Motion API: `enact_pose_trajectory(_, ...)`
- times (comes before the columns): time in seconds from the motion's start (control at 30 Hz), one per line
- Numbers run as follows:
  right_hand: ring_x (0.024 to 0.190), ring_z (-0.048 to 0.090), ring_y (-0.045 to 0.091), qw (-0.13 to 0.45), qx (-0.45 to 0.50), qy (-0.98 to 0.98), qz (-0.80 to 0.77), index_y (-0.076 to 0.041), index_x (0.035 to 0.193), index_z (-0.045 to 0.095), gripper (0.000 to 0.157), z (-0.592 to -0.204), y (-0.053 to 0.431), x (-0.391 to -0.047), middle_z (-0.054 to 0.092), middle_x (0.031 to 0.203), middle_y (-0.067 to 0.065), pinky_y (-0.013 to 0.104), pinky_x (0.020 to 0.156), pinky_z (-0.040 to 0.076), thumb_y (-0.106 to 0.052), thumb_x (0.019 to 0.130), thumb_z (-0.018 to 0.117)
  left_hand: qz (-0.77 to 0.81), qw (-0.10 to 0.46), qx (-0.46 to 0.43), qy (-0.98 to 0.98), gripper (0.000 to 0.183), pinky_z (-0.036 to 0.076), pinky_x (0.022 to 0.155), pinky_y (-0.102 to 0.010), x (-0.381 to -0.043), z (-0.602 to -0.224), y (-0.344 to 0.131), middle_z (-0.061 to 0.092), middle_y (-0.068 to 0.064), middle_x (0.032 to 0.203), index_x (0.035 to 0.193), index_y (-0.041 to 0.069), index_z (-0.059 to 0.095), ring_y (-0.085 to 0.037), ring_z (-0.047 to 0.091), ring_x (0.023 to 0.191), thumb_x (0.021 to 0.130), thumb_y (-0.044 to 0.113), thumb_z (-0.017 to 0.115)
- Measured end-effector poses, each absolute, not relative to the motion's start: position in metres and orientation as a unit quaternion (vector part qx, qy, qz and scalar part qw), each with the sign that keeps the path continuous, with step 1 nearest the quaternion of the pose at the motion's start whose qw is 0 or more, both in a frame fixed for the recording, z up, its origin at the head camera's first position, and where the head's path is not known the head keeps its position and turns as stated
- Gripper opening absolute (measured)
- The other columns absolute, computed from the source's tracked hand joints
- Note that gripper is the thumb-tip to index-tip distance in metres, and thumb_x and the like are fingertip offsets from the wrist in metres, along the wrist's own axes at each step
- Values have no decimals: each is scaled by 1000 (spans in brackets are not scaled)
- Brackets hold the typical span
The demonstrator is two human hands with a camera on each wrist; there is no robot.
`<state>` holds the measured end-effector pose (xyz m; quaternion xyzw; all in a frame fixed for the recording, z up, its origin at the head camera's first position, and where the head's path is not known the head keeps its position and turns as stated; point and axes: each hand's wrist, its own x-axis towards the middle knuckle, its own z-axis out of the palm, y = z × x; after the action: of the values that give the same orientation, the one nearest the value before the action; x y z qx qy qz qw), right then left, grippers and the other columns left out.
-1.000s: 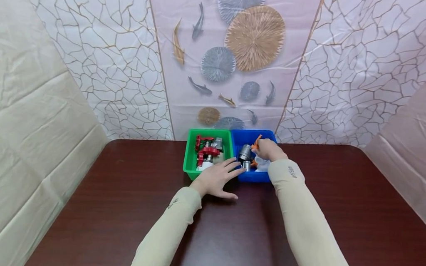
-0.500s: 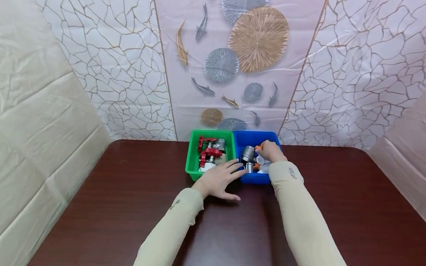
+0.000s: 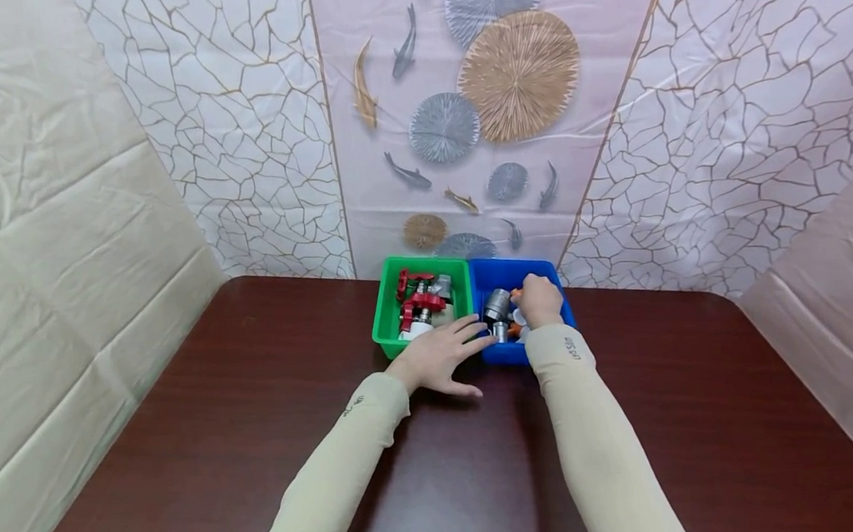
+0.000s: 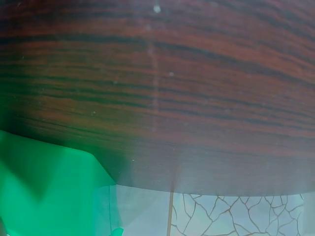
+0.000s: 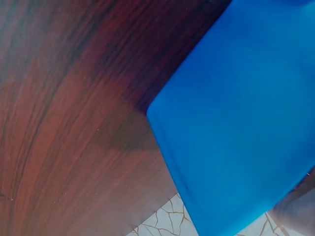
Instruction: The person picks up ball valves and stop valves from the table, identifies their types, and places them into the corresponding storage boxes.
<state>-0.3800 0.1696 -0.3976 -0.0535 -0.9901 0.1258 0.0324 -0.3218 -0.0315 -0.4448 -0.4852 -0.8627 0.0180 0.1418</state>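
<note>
In the head view my left hand (image 3: 437, 359) lies with fingers spread at the front of the two bins, fingertips over their meeting edges. My right hand (image 3: 540, 300) reaches down into the blue bin (image 3: 567, 309), fingers curled at a small orange piece (image 3: 516, 293) that it seems to pinch; most of that piece is hidden. Near those fingers lie a grey metal pipe fitting (image 3: 497, 304), a smaller metal fitting (image 3: 500, 332) and another orange part (image 3: 514, 330). Left of it, the green bin (image 3: 383, 313) holds red-handled valves (image 3: 423, 302) and a white part (image 3: 415, 330).
Both bins stand side by side on the dark brown table (image 3: 258, 413), near its back edge. A patterned cloth (image 3: 259, 145) hangs behind. The left wrist view catches the green bin's wall (image 4: 49, 187); the right wrist view shows the blue bin's wall (image 5: 236, 123).
My right hand has lowered the orange piece deeper into the blue bin, and its wrist has turned slightly. My left hand stays put at the bins. The head view has shifted a little.
</note>
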Motion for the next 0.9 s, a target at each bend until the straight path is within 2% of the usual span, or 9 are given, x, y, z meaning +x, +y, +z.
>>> enact_pose_trajectory(0.4, 78, 62, 31, 32, -47, -990, 125, 3, 102, 61, 26, -393, 161, -372, 64, 94, 20, 41, 68, 51, -18, 90, 49, 28, 149, -478, -865, 86, 32, 103, -34, -320, -440, -32, 35, -5, 140, 139, 25, 27, -22, 20, 134, 71, 77, 35)
enact_pose_trajectory(0.9, 73, 61, 29, 53, -39, -991, 118, 2, 95, 63, 25, -390, 166, -372, 64, 86, 18, 41, 67, 50, -20, 87, 54, 23, 144, -481, -865, 87, 31, 104, -34, -319, -441, -31, 32, -4, 141, 139, 25, 25, -22, 18, 135, 71, 77, 35)
